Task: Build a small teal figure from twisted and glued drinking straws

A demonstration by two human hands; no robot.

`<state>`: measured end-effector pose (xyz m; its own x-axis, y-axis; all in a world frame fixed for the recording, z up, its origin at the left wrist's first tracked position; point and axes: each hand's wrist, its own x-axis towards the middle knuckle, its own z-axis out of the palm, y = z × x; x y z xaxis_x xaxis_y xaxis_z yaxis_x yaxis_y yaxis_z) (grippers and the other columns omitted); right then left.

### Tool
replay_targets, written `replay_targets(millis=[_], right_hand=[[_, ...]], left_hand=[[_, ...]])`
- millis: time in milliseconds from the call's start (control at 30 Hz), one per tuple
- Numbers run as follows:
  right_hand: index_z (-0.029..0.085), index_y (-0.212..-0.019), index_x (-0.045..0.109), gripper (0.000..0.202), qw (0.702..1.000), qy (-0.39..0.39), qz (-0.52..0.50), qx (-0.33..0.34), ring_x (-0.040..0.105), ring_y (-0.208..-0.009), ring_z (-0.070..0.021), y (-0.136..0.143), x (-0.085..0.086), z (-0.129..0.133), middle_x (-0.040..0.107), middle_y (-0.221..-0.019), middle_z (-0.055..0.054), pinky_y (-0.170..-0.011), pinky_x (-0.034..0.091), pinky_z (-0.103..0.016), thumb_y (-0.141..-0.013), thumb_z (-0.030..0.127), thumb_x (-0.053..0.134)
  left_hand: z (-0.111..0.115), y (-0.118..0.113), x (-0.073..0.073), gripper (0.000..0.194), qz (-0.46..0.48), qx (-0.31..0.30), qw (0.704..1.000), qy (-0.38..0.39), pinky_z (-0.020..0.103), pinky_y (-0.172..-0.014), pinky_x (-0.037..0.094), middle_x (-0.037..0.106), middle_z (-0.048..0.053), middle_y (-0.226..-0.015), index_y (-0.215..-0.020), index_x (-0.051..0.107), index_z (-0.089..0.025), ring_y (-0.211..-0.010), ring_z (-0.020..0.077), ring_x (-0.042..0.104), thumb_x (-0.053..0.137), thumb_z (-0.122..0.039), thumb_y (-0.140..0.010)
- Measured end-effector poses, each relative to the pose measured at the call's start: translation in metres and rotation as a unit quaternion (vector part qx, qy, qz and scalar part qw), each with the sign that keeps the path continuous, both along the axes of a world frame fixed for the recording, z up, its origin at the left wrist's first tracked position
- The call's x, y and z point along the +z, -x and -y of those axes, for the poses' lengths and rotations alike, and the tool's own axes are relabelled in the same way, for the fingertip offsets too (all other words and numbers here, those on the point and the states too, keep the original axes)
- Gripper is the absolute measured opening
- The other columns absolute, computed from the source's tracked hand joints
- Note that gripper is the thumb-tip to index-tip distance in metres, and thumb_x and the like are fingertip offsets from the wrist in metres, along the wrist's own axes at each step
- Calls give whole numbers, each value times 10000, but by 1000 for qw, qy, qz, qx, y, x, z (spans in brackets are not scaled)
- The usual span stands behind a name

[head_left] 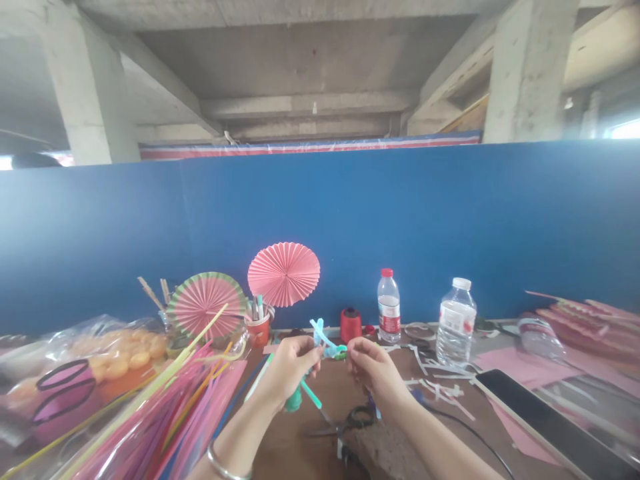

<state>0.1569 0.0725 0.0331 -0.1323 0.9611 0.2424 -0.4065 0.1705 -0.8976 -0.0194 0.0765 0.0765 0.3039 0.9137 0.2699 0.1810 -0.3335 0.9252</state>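
Near the middle of the view, my left hand (pixel 293 367) is closed on a light blue fuzzy strip (pixel 325 339) that is bent and crossed over itself. Its right end, with a green part, reaches the pinched fingers of my right hand (pixel 373 367). Below my left hand, a green fuzzy piece (pixel 294 399) and a green stick (pixel 311 394) show, partly hidden by the hand. Black-handled scissors (pixel 360 417) lie on the brown table (pixel 285 443) between my forearms.
Colored strips (pixel 170 407) and bagged orange balls (pixel 125 347) lie left. Behind stand pleated fans (pixel 283 274), a pen cup (pixel 259 331), a red spool (pixel 351 326) and bottles (pixel 389 310). Paper scraps, a cable and a black phone-like slab (pixel 545 420) lie right.
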Motion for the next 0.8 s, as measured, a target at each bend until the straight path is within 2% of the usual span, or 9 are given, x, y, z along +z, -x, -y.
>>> replay_targets(millis=[100, 167, 233, 300, 400, 567, 633, 800], right_hand=[[183, -835, 593, 186, 992, -68, 82, -72, 489, -566, -113, 3, 11, 9, 560, -680, 2, -501, 365, -208, -721, 330, 599], [207, -890, 625, 206, 963, -148, 194, -119, 508, -678, -141, 3, 17, 14, 587, -829, -18, -584, 381, -235, -692, 263, 624], [212, -850, 660, 194, 938, -177, 272, -119, 503, -692, -153, 2, 21, 16, 603, -824, -15, -612, 367, -250, -657, 212, 642], [188, -749, 677, 118, 948, -143, 274, -77, 500, -649, -152, 0, 20, 12, 609, -697, -2, -609, 357, -254, -634, 202, 654], [158, -662, 657, 85, 972, -80, 218, -25, 509, -612, -142, -3, 13, 4, 592, -597, 12, -607, 365, -247, -624, 233, 665], [139, -662, 628, 190, 983, -24, 179, -32, 376, -432, -69, -6, 1, -5, 505, -503, 36, -454, 283, -208, -670, 328, 639], [131, -655, 631, 217, 985, -9, 170, -30, 340, -414, -58, -7, -1, -6, 477, -483, 41, -430, 251, -205, -657, 347, 654], [122, -654, 634, 263, 989, 14, 147, -24, 394, -455, -70, -5, 1, -6, 522, -526, 17, -442, 274, -204, -593, 370, 699]], left_hand=[[2, -1, 3, 208, -97, 36, 992, -71, 223, -513, 349, 538, -25, -539, -627, 567, -155, -507, 118, 477, 495, -313, -742], [5, -3, 5, 194, -151, 48, 982, -99, 224, -512, 342, 536, -29, -523, -626, 573, -157, -507, 126, 481, 498, -301, -731], [8, -5, 5, 197, -184, 43, 977, -104, 223, -506, 337, 530, -30, -500, -597, 568, -154, -497, 130, 484, 501, -292, -722], [10, -7, 4, 214, -196, 26, 976, -91, 219, -491, 331, 535, -29, -493, -585, 574, -149, -488, 130, 489, 500, -297, -720], [10, -8, 0, 247, -179, -5, 983, -50, 220, -488, 344, 569, -16, -514, -613, 609, -135, -498, 139, 514, 504, -330, -723], [4, -10, -10, 327, -72, -53, 993, 73, 243, -519, 399, 630, 33, -593, -731, 638, -112, -513, 149, 553, 522, -417, -721], [2, -10, -13, 368, -63, -49, 993, 87, 237, -496, 394, 608, 30, -548, -738, 637, -105, -493, 146, 551, 503, -448, -732], [0, -9, -16, 392, -70, -49, 992, 89, 227, -466, 374, 583, 24, -507, -701, 649, -99, -463, 138, 537, 517, -468, -721]])
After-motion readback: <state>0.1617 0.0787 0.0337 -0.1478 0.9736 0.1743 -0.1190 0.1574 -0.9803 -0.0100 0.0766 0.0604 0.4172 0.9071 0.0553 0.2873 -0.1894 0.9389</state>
